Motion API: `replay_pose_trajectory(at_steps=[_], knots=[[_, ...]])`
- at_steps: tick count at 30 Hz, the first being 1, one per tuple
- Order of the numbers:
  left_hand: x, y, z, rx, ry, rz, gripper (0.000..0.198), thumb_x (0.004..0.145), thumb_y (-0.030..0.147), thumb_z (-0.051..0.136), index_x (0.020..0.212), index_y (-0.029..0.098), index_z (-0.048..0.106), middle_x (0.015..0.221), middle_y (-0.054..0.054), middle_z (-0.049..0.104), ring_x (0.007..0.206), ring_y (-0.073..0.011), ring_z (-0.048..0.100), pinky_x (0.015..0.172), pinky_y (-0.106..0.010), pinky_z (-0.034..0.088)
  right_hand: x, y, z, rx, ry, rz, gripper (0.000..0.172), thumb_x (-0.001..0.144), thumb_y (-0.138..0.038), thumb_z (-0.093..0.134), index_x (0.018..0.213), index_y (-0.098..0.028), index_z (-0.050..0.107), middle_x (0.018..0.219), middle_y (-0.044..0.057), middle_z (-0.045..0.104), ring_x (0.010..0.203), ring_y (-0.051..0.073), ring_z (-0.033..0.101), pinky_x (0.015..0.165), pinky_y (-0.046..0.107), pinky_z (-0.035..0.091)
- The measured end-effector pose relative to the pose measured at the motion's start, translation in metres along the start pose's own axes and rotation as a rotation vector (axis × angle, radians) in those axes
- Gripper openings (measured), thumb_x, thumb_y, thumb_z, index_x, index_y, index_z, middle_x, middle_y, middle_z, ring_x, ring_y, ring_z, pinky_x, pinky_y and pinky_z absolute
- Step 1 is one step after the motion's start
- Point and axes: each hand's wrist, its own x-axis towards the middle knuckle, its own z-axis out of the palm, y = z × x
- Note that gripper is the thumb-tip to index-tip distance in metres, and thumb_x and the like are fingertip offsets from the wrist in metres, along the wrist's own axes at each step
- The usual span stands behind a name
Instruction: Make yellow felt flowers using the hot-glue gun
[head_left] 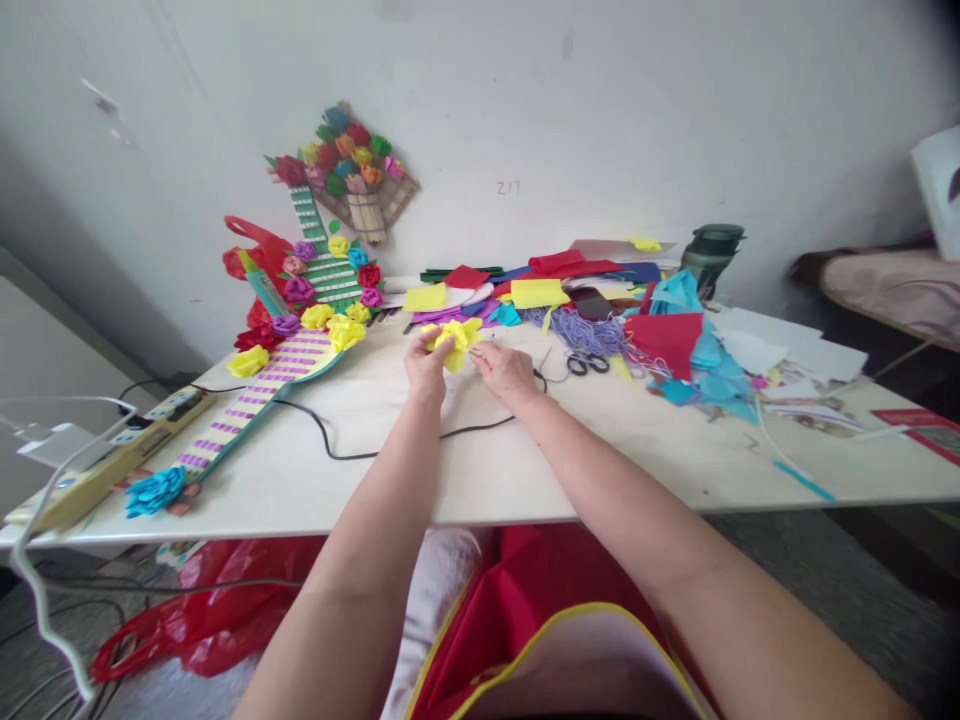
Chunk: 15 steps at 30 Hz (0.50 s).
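Observation:
A yellow crepe-paper flower (pixel 459 342) is held above the middle of the table, its petals ruffled and spread. My left hand (pixel 427 366) grips it from the left, with thumb and fingers closed on its base. At its right edge, the fingers of my right hand (pixel 507 376) are pinched together against a petal; the exact contact is small and partly hidden. Just right of my right hand lie black-handled scissors (pixel 588 364). Behind the flower are folded yellow paper pieces (pixel 538 293) and other coloured sheets.
A flower-trimmed guitar-shaped craft (pixel 259 400) leans at left, near a power strip (pixel 112 460). A black cable (pixel 352 456) crosses the table under my arms. Purple yarn (pixel 585 332), blue paper scraps (pixel 705 350) and a dark bottle (pixel 711 260) occupy the right side.

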Motion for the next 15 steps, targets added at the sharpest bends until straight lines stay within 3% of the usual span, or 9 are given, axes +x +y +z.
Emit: replay_pose_trajectory(at_steps=[10, 15], knots=[[-0.0043, 0.0032, 0.0019, -0.018, -0.058, -0.018, 0.06, 0.036, 0.035, 0.095, 0.087, 0.017, 0.067, 0.077, 0.0, 0.067, 0.066, -0.0131, 0.064, 0.067, -0.027, 0.051, -0.0017, -0.001, -0.0044, -0.06, -0.015, -0.068, 0.039, 0.1, -0.027, 0.037, 0.12, -0.025, 0.07, 0.113, 0.007, 0.075, 0.098, 0.022, 0.068, 0.075, 0.028, 0.043], [-0.0031, -0.0003, 0.0001, 0.027, -0.098, -0.007, 0.063, 0.038, 0.034, 0.095, 0.092, 0.017, 0.067, 0.081, -0.003, 0.068, 0.081, -0.0208, 0.069, 0.075, -0.032, 0.053, -0.0008, 0.0003, -0.0036, 0.028, -0.002, -0.029, 0.038, 0.099, -0.028, 0.041, 0.122, -0.026, 0.071, 0.115, 0.007, 0.075, 0.101, 0.023, 0.069, 0.079, 0.029, 0.046]])
